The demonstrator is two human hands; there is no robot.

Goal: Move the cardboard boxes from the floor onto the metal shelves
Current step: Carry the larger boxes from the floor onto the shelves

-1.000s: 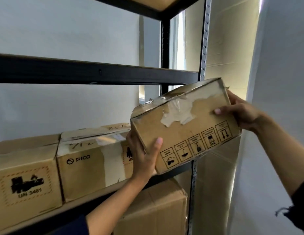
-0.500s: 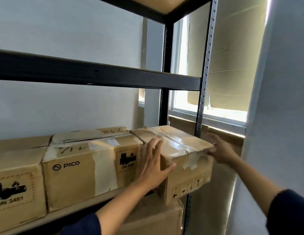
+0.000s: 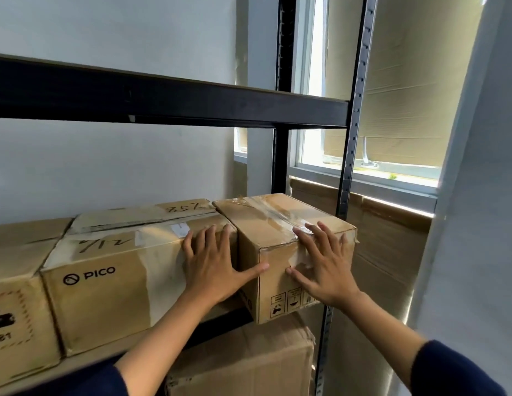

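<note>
Though its taped lid and torn front look worn, the small cardboard box on the metal shelf seems stiff and light, best taken by its two ends. Both hands lie flat, gripping nothing: left hand mainly on the neighbouring box, right hand on its front. Legible: "PICO", "712", "857".

White wall, bright window rt.

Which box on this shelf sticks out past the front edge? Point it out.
The small taped box at the right end, under the right hand; its front overhangs, while the PICO box beside it sits further back.
</note>
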